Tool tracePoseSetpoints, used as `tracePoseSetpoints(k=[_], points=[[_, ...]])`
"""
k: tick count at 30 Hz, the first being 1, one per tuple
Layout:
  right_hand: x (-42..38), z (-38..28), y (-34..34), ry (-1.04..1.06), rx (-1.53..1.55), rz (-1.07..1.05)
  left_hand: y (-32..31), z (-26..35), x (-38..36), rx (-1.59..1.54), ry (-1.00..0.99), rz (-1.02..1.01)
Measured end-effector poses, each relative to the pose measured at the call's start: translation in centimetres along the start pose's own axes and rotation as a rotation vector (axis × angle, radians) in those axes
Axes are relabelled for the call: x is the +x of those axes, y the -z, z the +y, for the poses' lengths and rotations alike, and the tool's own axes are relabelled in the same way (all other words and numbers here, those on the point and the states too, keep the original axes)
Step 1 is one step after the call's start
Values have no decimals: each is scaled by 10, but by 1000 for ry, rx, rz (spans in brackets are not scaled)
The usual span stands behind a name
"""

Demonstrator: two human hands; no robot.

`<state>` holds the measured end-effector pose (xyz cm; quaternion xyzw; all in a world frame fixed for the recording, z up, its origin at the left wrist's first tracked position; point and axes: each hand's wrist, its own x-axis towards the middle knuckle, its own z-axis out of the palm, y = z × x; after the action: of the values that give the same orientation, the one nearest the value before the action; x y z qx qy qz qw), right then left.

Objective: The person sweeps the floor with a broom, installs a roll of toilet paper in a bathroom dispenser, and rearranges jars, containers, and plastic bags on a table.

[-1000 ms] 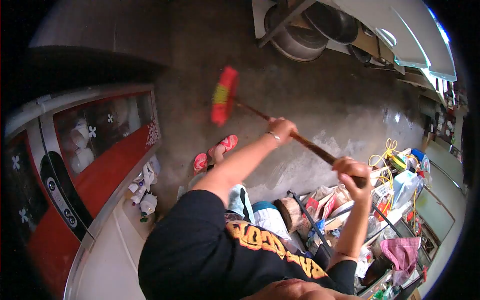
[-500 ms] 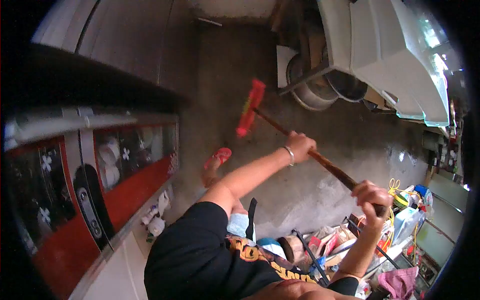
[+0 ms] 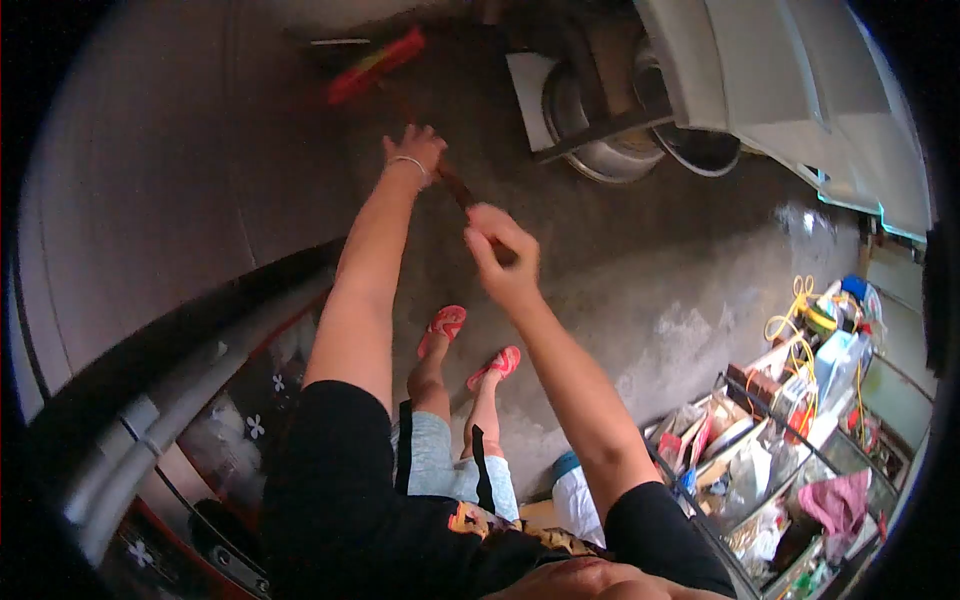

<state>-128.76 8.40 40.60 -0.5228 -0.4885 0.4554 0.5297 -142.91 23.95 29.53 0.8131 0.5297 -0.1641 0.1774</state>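
Grey floor [image 3: 620,275] beneath red broom [image 3: 376,68]

I'm seeing a single view looking out from the person's head, facing forward and steeply down past the black shirt [image 3: 345,480], which is filling the near bottom edge. The very wide lens is bowing straight lines and leaving the corners dark. Red sandals [image 3: 448,320] and floor [image 3: 610,290] are falling around the middle; above it the right hand [image 3: 512,258] is showing nearer, the left hand [image 3: 416,155] farther. A broom [image 3: 378,65] is appearing upper left, clutter [image 3: 745,470] lower right.
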Motion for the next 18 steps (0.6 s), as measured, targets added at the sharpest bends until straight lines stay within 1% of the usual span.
tracePoseSetpoints(k=[1, 2, 3, 4, 5, 6, 7, 8, 9, 11, 12, 13, 14, 16, 18], points=[[-23, -18, 21, -105, -32, 24, 14, 21, -8, 89, -110, -89], [-48, -32, 45, -157, -18, 73, 32, 57, -16, 176, -231, -330], [-76, -51, 79, -152, -124, 65, 0, 86, -23, 104, -366, -227], [-100, -77, 110, -160, -170, 51, 9, 124, -43, 86, -514, -329], [-128, -102, 139, -223, -238, 61, -12, 163, -57, -3, -584, -314], [-152, -131, 162, -291, -254, 113, -22, 205, -71, -86, -643, -399], [-171, -157, 187, -304, -278, 61, -33, 243, -91, -172, -741, -437], [-190, -179, 201, -335, -286, 137, -31, 277, -112, -200, -809, -458], [-200, -203, 216, -328, -317, 120, -30, 305, -131, -256, -829, -474], [-214, -238, 240, -329, -331, 151, -19, 347, -158, -398, -886, -524], [-213, -252, 250, -348, -315, 162, -14, 364, -162, -451, -867, -455], [-209, -268, 260, -322, -356, 116, -11, 379, -171, -501, -848, -398], [-204, -282, 264, -296, -348, 144, -13, 389, -183, -546, -831, -349], [-212, -292, 285, -153, -207, 138, 38, 373, -198, -578, -763, -277], [-219, -281, 289, -122, -139, 131, 39, 353, -208, -609, -671, -172]])
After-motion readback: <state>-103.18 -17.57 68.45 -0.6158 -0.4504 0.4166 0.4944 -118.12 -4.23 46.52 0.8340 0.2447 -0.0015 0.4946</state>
